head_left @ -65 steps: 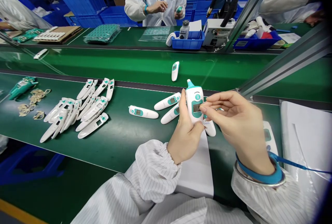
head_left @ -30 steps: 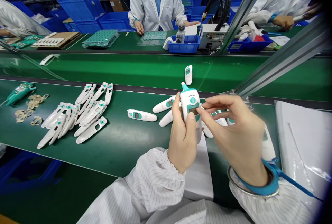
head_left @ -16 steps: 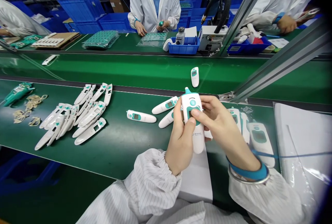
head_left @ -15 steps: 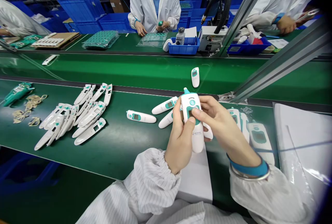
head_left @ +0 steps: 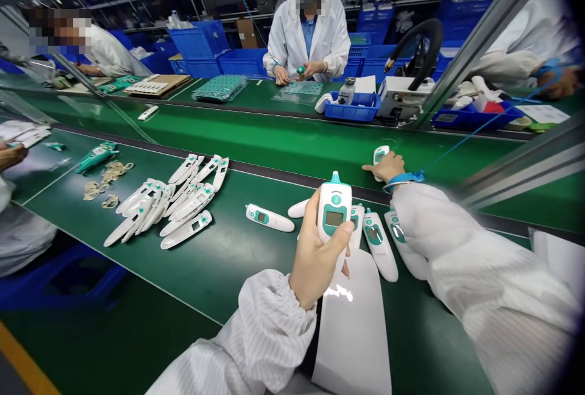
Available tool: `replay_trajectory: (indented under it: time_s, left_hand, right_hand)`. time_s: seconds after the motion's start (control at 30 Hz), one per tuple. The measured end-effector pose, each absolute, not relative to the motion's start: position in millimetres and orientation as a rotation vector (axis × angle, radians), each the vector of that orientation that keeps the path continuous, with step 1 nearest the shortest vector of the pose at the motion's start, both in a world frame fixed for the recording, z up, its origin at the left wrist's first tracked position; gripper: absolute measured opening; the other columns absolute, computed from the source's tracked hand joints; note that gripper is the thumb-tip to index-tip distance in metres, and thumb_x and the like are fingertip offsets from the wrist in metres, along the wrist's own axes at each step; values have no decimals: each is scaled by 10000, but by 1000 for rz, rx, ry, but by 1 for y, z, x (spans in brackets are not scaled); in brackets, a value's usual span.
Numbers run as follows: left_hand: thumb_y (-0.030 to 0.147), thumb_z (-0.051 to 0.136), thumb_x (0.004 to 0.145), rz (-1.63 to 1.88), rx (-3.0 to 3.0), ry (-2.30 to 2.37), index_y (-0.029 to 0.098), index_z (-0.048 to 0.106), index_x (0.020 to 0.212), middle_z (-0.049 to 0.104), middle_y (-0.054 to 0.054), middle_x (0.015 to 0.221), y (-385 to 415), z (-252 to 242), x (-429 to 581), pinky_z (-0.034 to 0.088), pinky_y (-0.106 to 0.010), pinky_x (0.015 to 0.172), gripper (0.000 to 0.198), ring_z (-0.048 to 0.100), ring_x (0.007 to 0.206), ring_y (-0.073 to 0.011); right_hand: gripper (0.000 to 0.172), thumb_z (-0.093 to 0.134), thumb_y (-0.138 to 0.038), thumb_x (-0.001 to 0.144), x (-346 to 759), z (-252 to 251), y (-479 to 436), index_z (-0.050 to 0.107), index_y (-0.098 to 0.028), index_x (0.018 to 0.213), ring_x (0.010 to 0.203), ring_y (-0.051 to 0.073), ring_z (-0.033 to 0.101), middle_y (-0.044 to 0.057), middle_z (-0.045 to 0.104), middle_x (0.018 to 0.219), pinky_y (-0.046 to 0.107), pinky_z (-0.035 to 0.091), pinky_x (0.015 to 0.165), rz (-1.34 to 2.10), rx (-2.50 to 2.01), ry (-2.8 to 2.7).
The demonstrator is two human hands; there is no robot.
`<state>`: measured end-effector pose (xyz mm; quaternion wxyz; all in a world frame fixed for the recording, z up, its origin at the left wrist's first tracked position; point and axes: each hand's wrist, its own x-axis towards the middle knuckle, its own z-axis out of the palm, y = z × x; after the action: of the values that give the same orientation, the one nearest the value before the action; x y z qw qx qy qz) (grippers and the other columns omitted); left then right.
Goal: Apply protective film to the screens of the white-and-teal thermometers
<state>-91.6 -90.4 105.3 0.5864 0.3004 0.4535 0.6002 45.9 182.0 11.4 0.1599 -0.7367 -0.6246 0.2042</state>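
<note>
Two hands; left hand (head_left: 317,261) clenched round ear thermometer (head_left: 333,212); right hand (head_left: 388,167) outstretched, touching second thermometer (head_left: 379,152).

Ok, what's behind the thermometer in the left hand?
Behind the held thermometer: a white thermometer at right, partly covered, and a second thermometer's end at left, both on the green conveyor belt. The left hand and held thermometer hide whatever lies directly behind.

White ear thermometer (head_left: 334,200), teal trim, held upright

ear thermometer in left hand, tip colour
Teal tip on the white ear thermometer, best seen in the head view.
</note>
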Motion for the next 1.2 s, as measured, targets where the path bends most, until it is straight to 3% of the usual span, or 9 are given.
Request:
replay_trajectory:
  time_s: [0.13,0.3,0.47,0.57,0.67,0.83,0.93,1.07,1.2]
  left_hand:
    - [234,627,807,1420,749,1157,321,308,1389,508,3,872,-89,104,-97,435,-194,385,669,459,517,-66]
    - [179,672,737,1370,741,1207,314,282,1393,533,-8,932,-87,104,-97,447,-203,381,775,477,512,-66]
    - [308,620,818,1311,643,1181,260,309,1381,541,28,745,-91,99,-88,479,-235,463,645,497,486,-86]
    - [358,553,868,1277,572,1195,252,375,1344,594,6,804,-91,95,-78,514,-260,602,519,600,629,-133]
    - [379,556,875,1249,605,1184,283,410,1337,639,-23,1008,-90,90,-61,512,-282,777,495,640,873,-174]
    - [436,582,858,1067,698,1142,299,434,1351,598,-49,1250,-97,84,-25,404,-369,1029,534,526,1211,-249]
    - [452,608,837,944,732,1117,313,429,1360,542,-41,1352,-101,81,0,356,-377,1083,570,437,1312,-260]
    - [484,625,809,784,775,997,319,381,1385,491,-49,1416,-107,81,34,389,-387,1065,647,423,1327,-272]
    - [575,509,835,746,927,1138,300,440,1351,459,-51,1447,-110,81,41,227,-460,1158,589,319,1394,-285]
  right_hand:
    - [357,593,-321,900,48,13,183,560,-142,1207,1050,228,594,108,572,1227,440,501,878,742,-2151,-1693]
    - [180,585,-252,875,69,47,141,615,-96,959,747,176,651,60,675,847,316,521,682,989,-1871,-1704]
    - [279,626,-302,791,124,69,12,572,-157,1022,645,202,654,3,665,696,321,529,609,1192,-1637,-1759]
    - [413,578,-432,836,153,53,-79,534,-188,1166,881,272,670,75,697,927,401,541,750,1275,-1679,-1898]
    - [311,513,-416,884,168,30,-141,562,-217,1118,1034,292,615,103,647,1078,439,501,867,1151,-1850,-1910]
    - [206,562,-342,867,173,30,-160,601,-188,998,1033,303,552,113,580,1028,490,443,919,892,-1967,-1802]
    - [362,600,-367,860,171,57,-151,546,-204,1178,1166,270,497,105,542,1199,445,396,1012,966,-1753,-1580]
    - [527,593,-420,865,164,82,-142,428,-246,1335,1062,200,594,51,593,1189,343,487,916,1443,-1217,-1325]
    - [397,519,-424,901,202,81,-139,533,-215,1238,939,191,645,50,663,1061,333,520,835,1104,-1418,-1302]
